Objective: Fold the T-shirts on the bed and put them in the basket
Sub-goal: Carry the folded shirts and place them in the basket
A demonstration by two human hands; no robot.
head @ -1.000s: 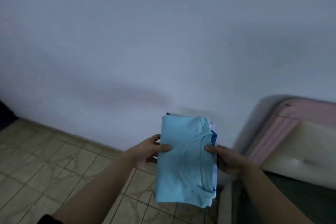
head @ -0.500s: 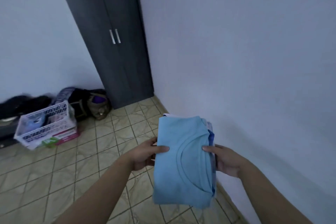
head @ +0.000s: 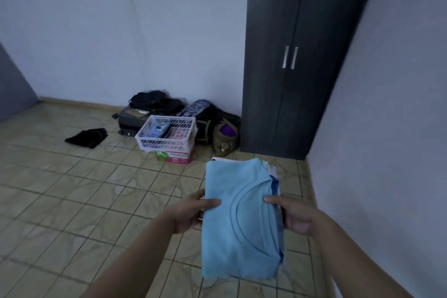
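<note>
A stack of folded T-shirts (head: 239, 220), light blue on top with darker blue and white edges showing at its right side, is held in front of me above the tiled floor. My left hand (head: 191, 213) grips its left edge, thumb on top. My right hand (head: 294, 215) grips the right edge the same way. A white lattice basket (head: 167, 144) stands on the floor ahead, on a pink and green box, with some items inside. The bed is out of view.
A tall dark wardrobe (head: 297, 60) stands in the corner at the right. Bags and dark clothes (head: 154, 101) lie along the far wall behind the basket. A black garment (head: 87, 137) lies on the tiles at left. A wall runs close on my right.
My view has swung left from the bed and wall to the room's corner. The basket and wardrobe have come into view. Both hands keep the same hold on the stack.
</note>
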